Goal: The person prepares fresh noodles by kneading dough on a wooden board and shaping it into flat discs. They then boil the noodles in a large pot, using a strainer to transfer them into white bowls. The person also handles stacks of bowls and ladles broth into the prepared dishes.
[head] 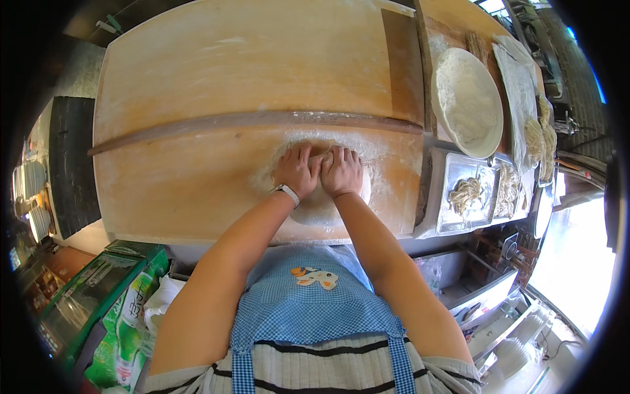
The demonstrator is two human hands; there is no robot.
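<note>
On a floured wooden board (197, 197), my left hand (298, 169) and my right hand (342, 170) lie side by side, pressing on a pale lump of dough (323, 199). The fingers of both hands curl over the far side of the dough, and the thumbs nearly touch. A watch (287, 193) sits on my left wrist. Loose white flour (381, 172) surrounds the dough. Beyond my hands a long dark wooden rolling pin (221, 123) lies across the board. My palms hide much of the dough.
At the right stand a white bowl of flour (470, 103) and a metal tray (445, 212) with a bundle of noodles (465, 195). More noodles (534, 140) lie beyond, near plastic sheeting (514, 93). A green carton (110, 340) is at the lower left.
</note>
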